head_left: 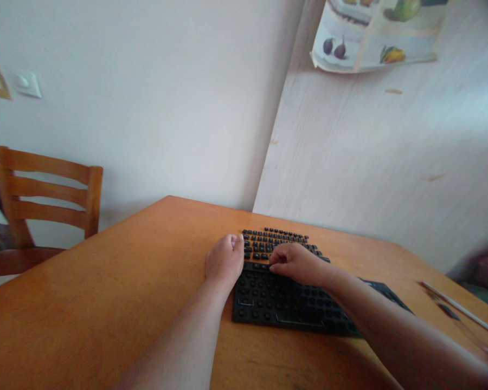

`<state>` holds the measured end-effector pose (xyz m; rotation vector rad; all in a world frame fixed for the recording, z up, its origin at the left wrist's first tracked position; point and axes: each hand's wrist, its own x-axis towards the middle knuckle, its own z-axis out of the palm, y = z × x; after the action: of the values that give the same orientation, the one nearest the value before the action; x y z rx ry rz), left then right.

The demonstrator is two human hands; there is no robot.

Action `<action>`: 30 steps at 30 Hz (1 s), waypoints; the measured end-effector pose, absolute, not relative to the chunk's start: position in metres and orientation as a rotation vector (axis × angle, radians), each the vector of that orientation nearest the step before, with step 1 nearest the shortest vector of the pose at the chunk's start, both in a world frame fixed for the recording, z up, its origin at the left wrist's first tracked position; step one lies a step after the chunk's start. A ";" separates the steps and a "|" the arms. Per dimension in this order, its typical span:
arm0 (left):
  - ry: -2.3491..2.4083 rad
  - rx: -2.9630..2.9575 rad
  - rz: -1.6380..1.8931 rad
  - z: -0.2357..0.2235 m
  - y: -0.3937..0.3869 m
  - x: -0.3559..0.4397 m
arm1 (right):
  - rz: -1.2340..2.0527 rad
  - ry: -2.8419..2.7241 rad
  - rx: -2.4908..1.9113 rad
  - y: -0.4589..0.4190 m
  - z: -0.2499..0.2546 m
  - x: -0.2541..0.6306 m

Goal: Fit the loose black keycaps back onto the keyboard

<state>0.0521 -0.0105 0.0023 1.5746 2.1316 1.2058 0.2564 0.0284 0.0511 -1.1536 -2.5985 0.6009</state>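
Observation:
A black keyboard [264, 298] lies on the wooden table, most of its key positions bare with the round switch mounts showing. A few keycaps sit along its back row. My right hand [296, 264] is over that back row, thumb and fingers pinched together; whatever is between the fingertips is too small to make out. At the keyboard's back left corner, my left hand [226, 255] is closed with its fingers curled, and what it grips, if anything, is hidden. Loose black keycaps [264, 239] stand in rows on the table just behind the keyboard, partly covered by my right hand.
The wooden table [126, 281] meets the wall at the back. To the left stands a wooden chair [51, 187]. A thin pale stick [459, 309] and a small dark item [448, 311] with a cord lie at the right. A fruit picture [366, 40] hangs above.

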 end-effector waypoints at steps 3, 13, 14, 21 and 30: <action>2.132 1.568 1.210 0.002 -0.010 0.052 | 0.610 -2.596 -1.139 0.028 0.050 0.257; 2.107 1.552 1.231 0.003 -0.011 0.053 | 0.619 -2.557 -1.153 0.025 0.049 0.260; 2.103 1.549 1.232 0.003 -0.011 0.053 | 0.611 -2.555 -1.150 0.025 0.050 0.260; 2.101 1.541 1.232 0.004 -0.011 0.052 | 0.628 -2.531 -1.144 0.027 0.046 0.259; 2.102 1.561 1.223 0.003 -0.010 0.052 | 0.637 -2.510 -1.134 0.029 0.041 0.259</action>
<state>0.0520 -0.0101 0.0025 1.5608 2.1018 1.2225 0.2590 0.0289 0.0408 -1.1340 -2.5103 0.6368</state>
